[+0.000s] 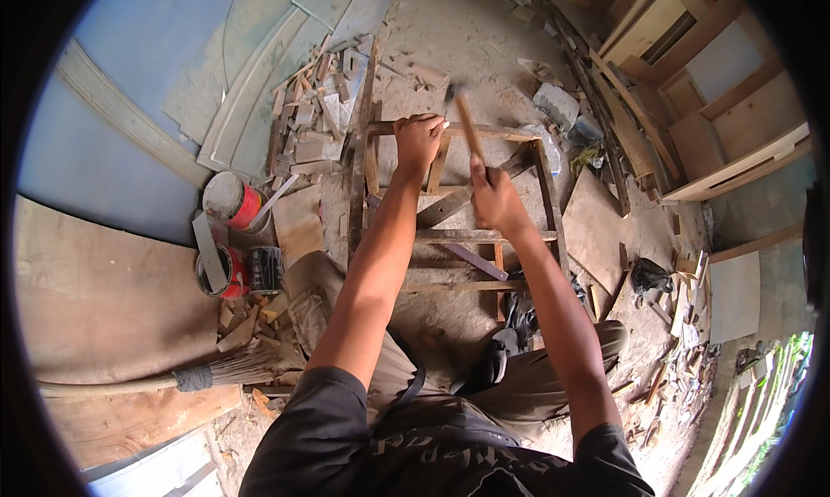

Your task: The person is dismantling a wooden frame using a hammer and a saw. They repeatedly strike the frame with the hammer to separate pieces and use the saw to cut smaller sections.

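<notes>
My right hand is wrapped round the wooden handle of a hammer. The hammer's dark head is up beyond the hand, close to the far rail of a wooden frame. On that rail my left hand rests with its fingers curled over the wood. A small pale spot shows by its thumb, too small to name. The frame lies in front of me, made of old brown bars with several crosspieces. A flat, tapering grey-brown piece slants across it, partly behind my right hand. Nearer me is a narrow purplish strip.
Paint cans stand at the left, above a twig broom. Wood offcuts are heaped at the far left beside leaning panels. At the right are wooden shelving, a flat board, a black plastic bag and scattered scraps.
</notes>
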The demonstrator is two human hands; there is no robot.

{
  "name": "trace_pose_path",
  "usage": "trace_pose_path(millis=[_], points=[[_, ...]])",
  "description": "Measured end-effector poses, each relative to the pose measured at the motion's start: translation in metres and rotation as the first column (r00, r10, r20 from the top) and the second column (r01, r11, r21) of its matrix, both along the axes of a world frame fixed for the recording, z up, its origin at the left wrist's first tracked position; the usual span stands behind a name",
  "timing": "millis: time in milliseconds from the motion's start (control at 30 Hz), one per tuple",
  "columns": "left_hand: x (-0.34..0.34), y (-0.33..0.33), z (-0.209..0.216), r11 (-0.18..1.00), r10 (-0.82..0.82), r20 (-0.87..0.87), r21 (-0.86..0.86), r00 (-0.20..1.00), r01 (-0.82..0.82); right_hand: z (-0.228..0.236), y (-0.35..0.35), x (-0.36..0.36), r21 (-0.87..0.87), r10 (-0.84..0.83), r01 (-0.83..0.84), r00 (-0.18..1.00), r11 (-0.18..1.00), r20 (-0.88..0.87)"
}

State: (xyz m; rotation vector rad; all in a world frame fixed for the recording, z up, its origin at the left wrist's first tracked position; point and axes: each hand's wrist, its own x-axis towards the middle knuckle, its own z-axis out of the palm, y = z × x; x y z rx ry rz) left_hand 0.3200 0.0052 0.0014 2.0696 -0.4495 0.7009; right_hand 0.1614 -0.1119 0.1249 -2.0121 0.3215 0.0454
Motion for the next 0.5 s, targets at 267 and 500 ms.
trace_pose_path(millis=[267, 500], points=[[-0.001, -0.001, 0.0, 1.0, -0.011, -0.039, 0.014, 0.999, 0.012, -0.011, 0.0, 0.003, -0.114, 0.001, 0.016, 0.988, 0.993, 0.153], [0.0, 0.001, -0.004, 1.0, 0.005, 0.021, -0.024, 1.0, -0.004, -0.017, -0.004, 0.005, -0.123, 0.013, 0.011, 0.981, 0.992, 0.192]])
